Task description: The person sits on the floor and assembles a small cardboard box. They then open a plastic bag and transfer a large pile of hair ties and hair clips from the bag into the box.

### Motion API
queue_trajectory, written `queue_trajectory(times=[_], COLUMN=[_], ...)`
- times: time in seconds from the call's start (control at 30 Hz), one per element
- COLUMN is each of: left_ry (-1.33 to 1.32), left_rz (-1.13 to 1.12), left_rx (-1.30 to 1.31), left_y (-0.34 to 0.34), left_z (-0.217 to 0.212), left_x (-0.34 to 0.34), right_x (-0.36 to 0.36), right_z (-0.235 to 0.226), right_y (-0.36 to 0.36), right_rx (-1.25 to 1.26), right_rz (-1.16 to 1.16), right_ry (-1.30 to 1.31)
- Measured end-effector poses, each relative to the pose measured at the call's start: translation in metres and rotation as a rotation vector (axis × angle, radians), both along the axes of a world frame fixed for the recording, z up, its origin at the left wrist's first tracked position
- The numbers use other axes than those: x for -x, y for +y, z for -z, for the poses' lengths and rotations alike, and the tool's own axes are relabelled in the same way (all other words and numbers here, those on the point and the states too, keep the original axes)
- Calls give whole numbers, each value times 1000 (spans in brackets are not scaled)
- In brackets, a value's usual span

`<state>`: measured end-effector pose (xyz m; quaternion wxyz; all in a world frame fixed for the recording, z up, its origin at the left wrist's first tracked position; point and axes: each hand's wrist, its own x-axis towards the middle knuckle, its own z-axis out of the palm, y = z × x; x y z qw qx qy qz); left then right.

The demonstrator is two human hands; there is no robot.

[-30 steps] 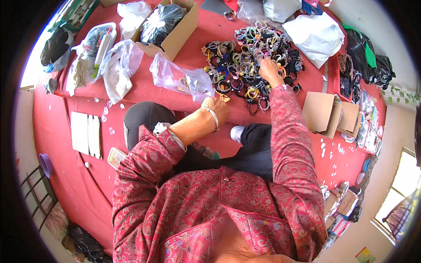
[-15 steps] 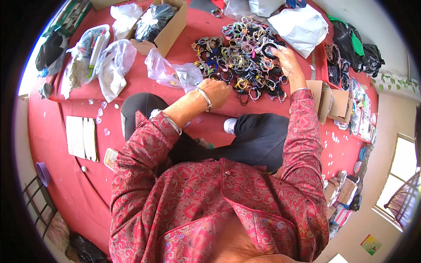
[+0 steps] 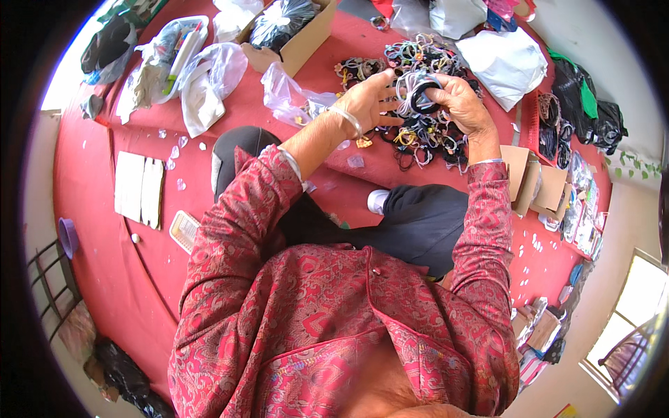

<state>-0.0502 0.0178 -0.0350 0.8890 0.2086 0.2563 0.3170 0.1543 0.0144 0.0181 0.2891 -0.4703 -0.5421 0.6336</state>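
Observation:
My right hand [image 3: 461, 103] is closed on a small bunch of hair ties [image 3: 424, 96], black and pale grey loops, held up over the pile. Just left of the bunch is my left hand [image 3: 369, 106], its fingers spread and no item visible in its grasp. Whether its fingertips touch the loops I cannot tell. Beneath and behind both hands lies a large heap of mixed-colour hair ties [image 3: 421, 139], partly hidden by them. A small yellowish piece [image 3: 363, 143] shows below my left wrist.
Left of the heap lies a clear plastic bag [image 3: 289, 97]. Behind it stands a cardboard box [image 3: 306, 43] with a dark bag inside. A white bag [image 3: 503, 66] lies at the far right, and opened cardboard boxes [image 3: 516, 171] stand right of my right forearm.
My left hand has lifted from beside the heap toward my right hand and opened its fingers. More pale loops now show in my right hand. The whole view has shifted slightly.

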Motion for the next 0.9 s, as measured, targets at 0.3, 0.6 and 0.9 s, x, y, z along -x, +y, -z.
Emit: queue_trajectory(times=[0.3,0.6,0.9], left_ry=[-234,-230,-107], left_rz=[26,-1,-290], left_rx=[189,139,166], left_y=[-3,-3,13], left_z=[6,22,31], left_x=[-4,-5,3], right_x=[26,46,28], right_z=[6,-14,-1], right_y=[0,-13,-2], right_rx=[-410,-745,-819], right_rz=[143,49,547], right_ry=[-415,-873,-530])
